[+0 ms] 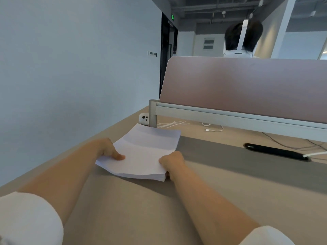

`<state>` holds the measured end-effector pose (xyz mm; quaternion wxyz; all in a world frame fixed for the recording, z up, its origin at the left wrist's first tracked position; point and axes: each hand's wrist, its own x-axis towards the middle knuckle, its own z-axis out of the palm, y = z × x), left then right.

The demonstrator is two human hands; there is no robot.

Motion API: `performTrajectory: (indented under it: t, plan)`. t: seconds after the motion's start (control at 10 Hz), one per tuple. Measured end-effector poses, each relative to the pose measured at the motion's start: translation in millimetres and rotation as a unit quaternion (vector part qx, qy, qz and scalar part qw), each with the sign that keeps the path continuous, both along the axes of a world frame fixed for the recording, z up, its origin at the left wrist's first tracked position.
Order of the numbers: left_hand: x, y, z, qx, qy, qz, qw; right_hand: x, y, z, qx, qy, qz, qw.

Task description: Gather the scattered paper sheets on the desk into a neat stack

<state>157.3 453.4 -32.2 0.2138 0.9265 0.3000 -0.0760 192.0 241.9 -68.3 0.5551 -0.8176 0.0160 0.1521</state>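
Observation:
A stack of white paper sheets [145, 151] lies on the beige desk [134, 209], near its left side. My left hand [109, 149] grips the stack's near-left corner, thumb pressed on top. My right hand [172, 162] holds the near-right corner, fingers wrapped around the edge. The sheets look roughly aligned, with the near edge slightly lifted and layered. No loose sheets show elsewhere on the desk.
A pink divider panel [247, 85] on a grey rail stands behind the stack. A white controller [143, 119] and white cables [212, 128] lie by the post. A black cable slot [276, 152] sits at the right. A person's head shows beyond the divider.

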Motion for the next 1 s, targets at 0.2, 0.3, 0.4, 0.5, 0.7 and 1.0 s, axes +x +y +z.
performTrajectory:
  t: [0.2,0.3,0.4,0.5,0.7,1.0]
  plan:
    - [2,-5,4,0.022,0.018,-0.012,1.000,-4,-3,8,-0.009,0.006,0.006,1.000]
    - [-2,-11,6,0.019,0.010,0.001,1.000,-10,-5,17,-0.003,-0.015,0.000,1.000]
    - [-12,-17,7,0.037,-0.030,0.006,0.999,-12,-14,19,0.044,-0.001,-0.017,0.999]
    - [-19,-20,5,0.010,-0.092,0.021,0.996,-20,-25,16,0.149,0.055,-0.042,0.986]
    - [-26,-19,1,-0.009,-0.148,0.059,0.987,-40,-25,22,0.251,0.088,-0.005,0.964]
    - [-36,-41,11,0.035,-0.208,0.091,0.973,-74,-74,48,0.208,0.062,0.021,0.976]
